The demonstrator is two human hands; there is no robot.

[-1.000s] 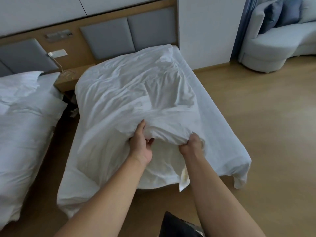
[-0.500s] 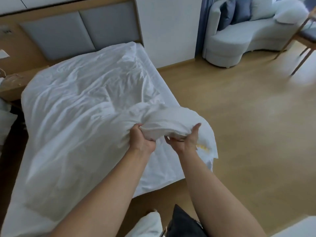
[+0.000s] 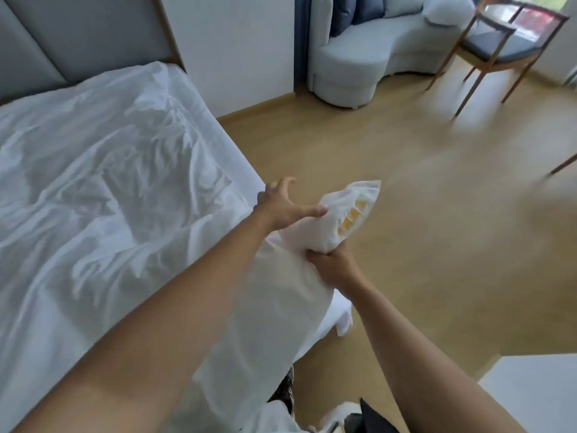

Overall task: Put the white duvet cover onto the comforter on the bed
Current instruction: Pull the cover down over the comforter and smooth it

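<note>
Both bare forearms reach forward, the left crossing from the lower left. The left hand (image 3: pixel 282 206) is splayed, its fingers straight and one fingertip touching the white duvet cover (image 3: pixel 340 210). The right hand (image 3: pixel 331 264), just below it, grips the cover's bunched corner in a fist.

two hands (image 3: pixel 282 205) (image 3: pixel 331 264), one bed (image 3: pixel 201 100), one sofa (image 3: pixel 374 48)

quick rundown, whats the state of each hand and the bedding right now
duvet cover: rumpled, spread over the bed
bunched corner: lifted past the bed's edge, something yellow showing through
left hand: open, fingers spread, one fingertip touching the bunched corner
right hand: gripping the fabric just below the bunched corner
chair: upright on the floor
</note>
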